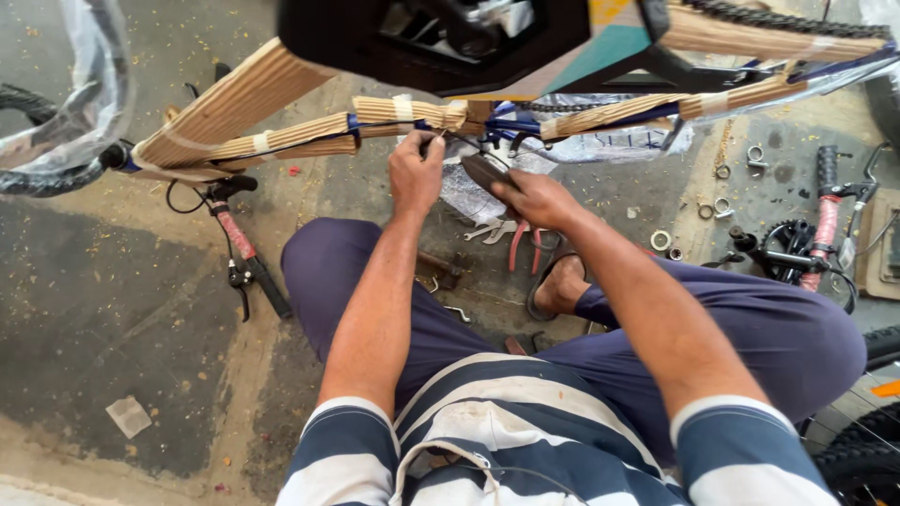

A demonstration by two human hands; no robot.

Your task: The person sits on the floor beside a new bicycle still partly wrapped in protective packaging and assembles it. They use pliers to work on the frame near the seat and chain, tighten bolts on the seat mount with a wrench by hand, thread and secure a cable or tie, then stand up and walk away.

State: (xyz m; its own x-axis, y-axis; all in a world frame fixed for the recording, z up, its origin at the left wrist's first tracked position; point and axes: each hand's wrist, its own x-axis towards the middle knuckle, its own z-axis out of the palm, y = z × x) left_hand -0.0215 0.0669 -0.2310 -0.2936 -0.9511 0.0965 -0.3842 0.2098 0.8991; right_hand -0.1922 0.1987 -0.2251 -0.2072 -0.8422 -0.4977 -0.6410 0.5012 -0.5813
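Cardboard-wrapped bicycle frame runs left-right across the top; left hand pinches a cable, right hand grips a dark tool.

Ribbed tan corrugated cardboard, matt and taped with pale strips, wrapped the blue glossy-painted metal bicycle frame at twelve o'clock. Clear, shiny plastic film covered the knobbly rubber tyre at ten o'clock. The left hand pinched a thin dark cable; the right hand gripped a dark matt tool. Steel spanners lay dull silver on the rough, stained concrete floor, speckled with sawdust. Trousers looked like smooth purple cloth; the striped shirt soft knit.
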